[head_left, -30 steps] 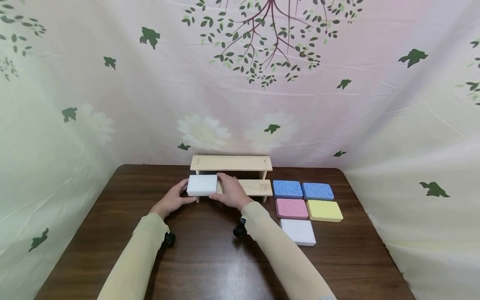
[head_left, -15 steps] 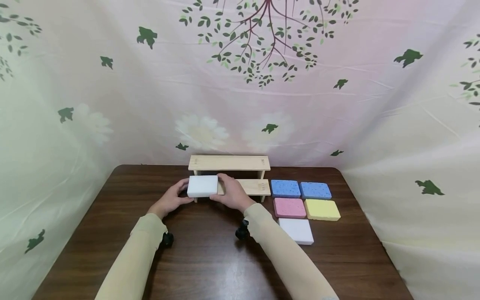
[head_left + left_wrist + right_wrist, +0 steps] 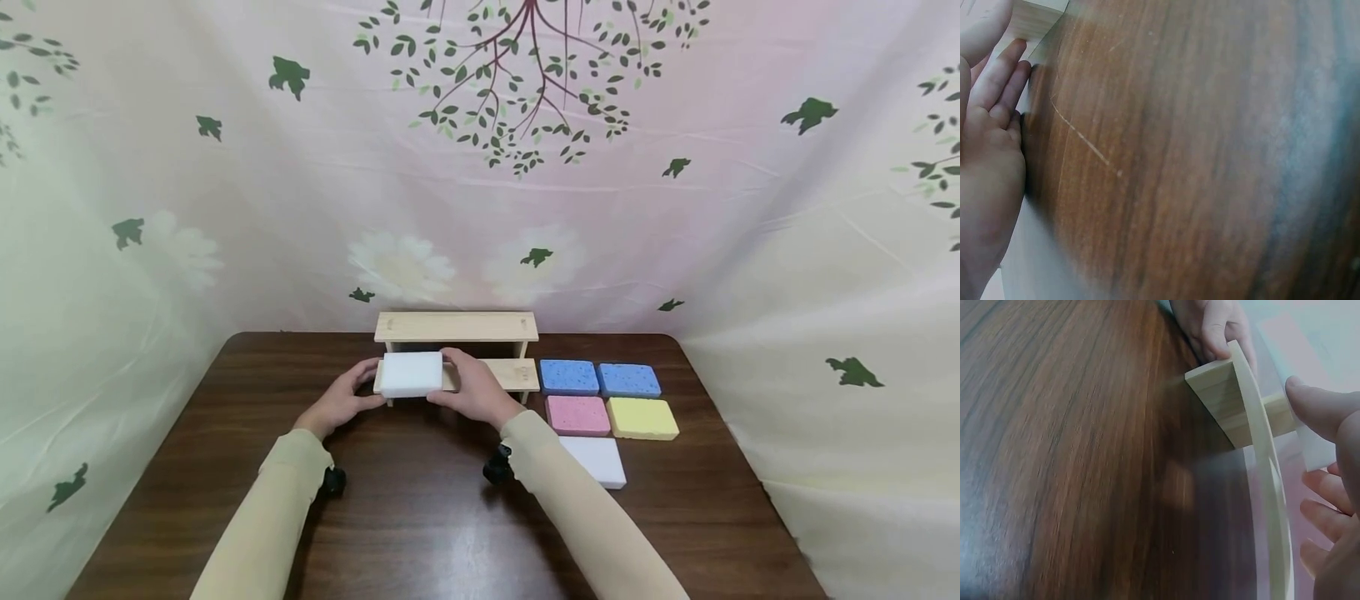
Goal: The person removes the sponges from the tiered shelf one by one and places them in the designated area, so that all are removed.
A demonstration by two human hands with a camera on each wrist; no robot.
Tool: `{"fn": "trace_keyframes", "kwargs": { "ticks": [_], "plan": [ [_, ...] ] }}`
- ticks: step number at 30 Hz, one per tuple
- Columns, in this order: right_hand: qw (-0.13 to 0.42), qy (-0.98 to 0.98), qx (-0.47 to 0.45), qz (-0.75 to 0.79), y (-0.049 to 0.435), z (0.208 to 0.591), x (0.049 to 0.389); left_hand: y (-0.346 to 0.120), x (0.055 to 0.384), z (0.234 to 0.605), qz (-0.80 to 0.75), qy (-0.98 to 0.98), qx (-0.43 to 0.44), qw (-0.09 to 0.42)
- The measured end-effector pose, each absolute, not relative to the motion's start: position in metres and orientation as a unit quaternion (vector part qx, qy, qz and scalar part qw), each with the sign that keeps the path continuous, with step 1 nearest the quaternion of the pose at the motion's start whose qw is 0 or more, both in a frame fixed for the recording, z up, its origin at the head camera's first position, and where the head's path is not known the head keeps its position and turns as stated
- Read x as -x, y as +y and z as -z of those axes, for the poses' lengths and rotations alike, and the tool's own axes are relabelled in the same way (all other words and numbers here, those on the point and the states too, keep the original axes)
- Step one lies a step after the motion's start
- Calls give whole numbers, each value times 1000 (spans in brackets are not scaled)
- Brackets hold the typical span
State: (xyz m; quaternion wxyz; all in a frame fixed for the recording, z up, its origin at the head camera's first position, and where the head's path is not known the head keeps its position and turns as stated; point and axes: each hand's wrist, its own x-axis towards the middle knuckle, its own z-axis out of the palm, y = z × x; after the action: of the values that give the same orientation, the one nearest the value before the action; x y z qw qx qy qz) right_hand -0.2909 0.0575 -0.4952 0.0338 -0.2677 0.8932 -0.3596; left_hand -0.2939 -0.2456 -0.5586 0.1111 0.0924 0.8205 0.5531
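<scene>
A white sponge is over the left part of the lower step of a small two-step wooden shelf. My right hand pinches its right end, thumb in front and fingers behind. In the right wrist view, a gap shows between the white sponge and the lower board. At the shelf's left end, my left hand holds the board's end with thumb and fingers. The left wrist view shows the left hand's fingers extended beside pale wood.
Right of the shelf lie two blue sponges, a pink sponge, a yellow sponge and another white sponge, partly hidden by my right sleeve. The brown table meets a patterned cloth behind.
The white sponge and my right hand have shifted slightly right, baring the shelf's left end. My left hand stays at that end. The head view has turned a little.
</scene>
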Motion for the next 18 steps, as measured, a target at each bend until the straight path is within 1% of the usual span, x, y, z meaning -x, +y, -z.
{"fn": "trace_keyframes", "kwargs": {
  "ticks": [10, 18],
  "plan": [
    [37, 896, 287, 337, 78, 487, 282, -248, 293, 557, -545, 827, -92, 101],
    [35, 898, 276, 340, 99, 484, 270, -244, 290, 555, -542, 828, -98, 103]
  ]
}}
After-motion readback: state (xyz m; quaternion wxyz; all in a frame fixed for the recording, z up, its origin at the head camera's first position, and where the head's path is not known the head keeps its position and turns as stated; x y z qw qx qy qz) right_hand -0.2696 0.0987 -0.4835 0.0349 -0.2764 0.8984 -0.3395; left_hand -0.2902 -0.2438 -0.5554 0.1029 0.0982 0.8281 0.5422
